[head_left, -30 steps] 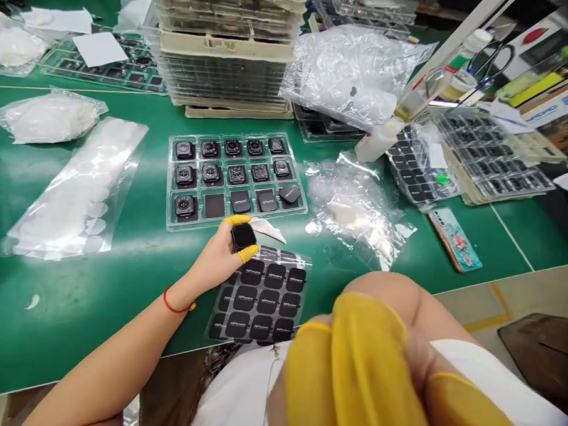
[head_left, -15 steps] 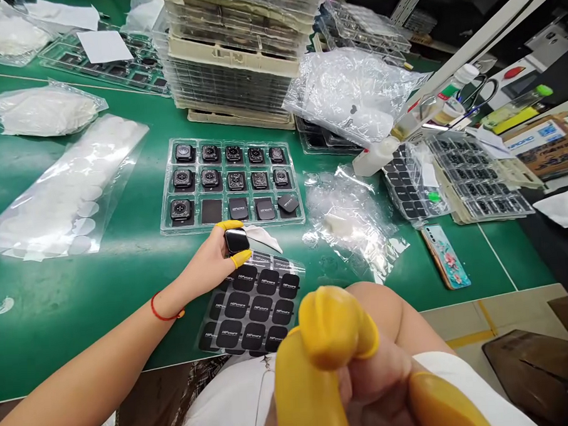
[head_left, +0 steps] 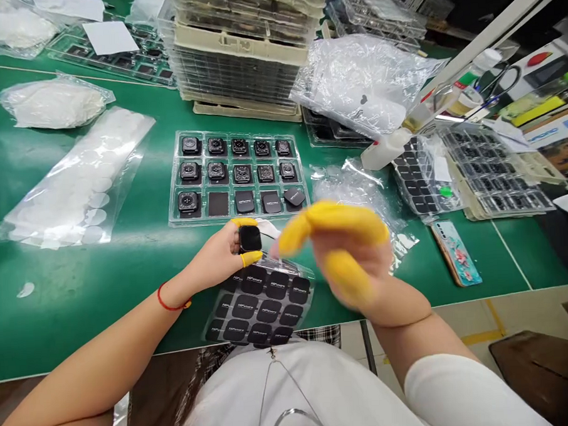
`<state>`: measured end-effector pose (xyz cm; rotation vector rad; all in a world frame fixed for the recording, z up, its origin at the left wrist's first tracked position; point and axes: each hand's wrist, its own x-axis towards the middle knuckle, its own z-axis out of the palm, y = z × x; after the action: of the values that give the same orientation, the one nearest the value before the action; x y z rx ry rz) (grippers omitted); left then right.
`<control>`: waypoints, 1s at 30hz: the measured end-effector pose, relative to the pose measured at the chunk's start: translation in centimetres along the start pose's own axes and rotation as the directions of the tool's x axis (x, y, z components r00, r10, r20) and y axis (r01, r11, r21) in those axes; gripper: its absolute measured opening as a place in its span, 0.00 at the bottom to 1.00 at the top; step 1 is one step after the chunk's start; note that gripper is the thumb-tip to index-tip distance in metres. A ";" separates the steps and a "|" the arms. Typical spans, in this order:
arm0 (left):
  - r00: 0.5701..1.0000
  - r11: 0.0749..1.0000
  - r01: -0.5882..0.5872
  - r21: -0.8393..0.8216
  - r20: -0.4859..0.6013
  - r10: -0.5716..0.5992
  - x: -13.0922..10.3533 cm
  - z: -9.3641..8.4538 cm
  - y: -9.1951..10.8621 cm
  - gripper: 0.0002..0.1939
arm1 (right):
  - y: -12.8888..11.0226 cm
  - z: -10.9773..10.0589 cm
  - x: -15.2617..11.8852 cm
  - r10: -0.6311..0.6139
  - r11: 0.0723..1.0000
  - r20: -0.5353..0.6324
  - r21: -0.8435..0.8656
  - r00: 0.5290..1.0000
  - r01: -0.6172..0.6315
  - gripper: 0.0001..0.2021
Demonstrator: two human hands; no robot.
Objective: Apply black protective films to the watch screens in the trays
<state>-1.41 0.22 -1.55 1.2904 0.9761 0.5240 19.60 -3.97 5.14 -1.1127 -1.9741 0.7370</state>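
Note:
My left hand [head_left: 220, 256], with yellow finger cots, is closed on a black smartwatch body [head_left: 250, 238], gripped between thumb and fingers with its glossy face toward me. Just below it lies a clear sheet of black printed stickers [head_left: 269, 305], its upper edge near my left thumb. My right hand [head_left: 344, 251], also in yellow finger cots, is blurred above the sheet's right side; its thumb and fingers are apart, and no object shows between them. Behind my hands, a clear plastic tray [head_left: 172, 199] holds rows of watch bodies, with dark square pieces in its front row.
A tall stack of trays [head_left: 239, 48] stands at the back. Bags of white material [head_left: 56, 103] and a sleeve of round clear films [head_left: 75, 184] lie left. Crumpled plastic [head_left: 348, 179], a white bottle [head_left: 385, 151] and a floral phone [head_left: 456, 252] are on the right.
My right hand has moved from close to the camera, where its fingers were bunched, forward over the table toward the sticker sheet. My left hand still holds the watch body.

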 end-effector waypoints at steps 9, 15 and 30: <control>0.997 0.998 -0.060 0.011 0.046 0.059 -0.6 -0.2 1.2 0.28 | 8.0 3.2 3.5 0.282 0.772 0.430 -0.632 0.858 0.063 0.12; 0.990 0.985 -0.112 0.133 -0.066 0.122 -0.4 -0.1 0.9 0.29 | 5.5 2.3 2.3 -0.102 0.953 0.093 -0.276 0.990 0.124 0.07; 0.964 0.914 -0.255 0.314 0.151 0.218 -0.3 -0.3 0.7 0.23 | 5.0 4.3 1.3 -0.417 0.837 0.071 -0.358 0.906 0.414 0.05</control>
<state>-1.70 0.27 -0.81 1.7382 0.8393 0.4781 17.90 -1.09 -0.71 -0.8303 -2.2984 0.1298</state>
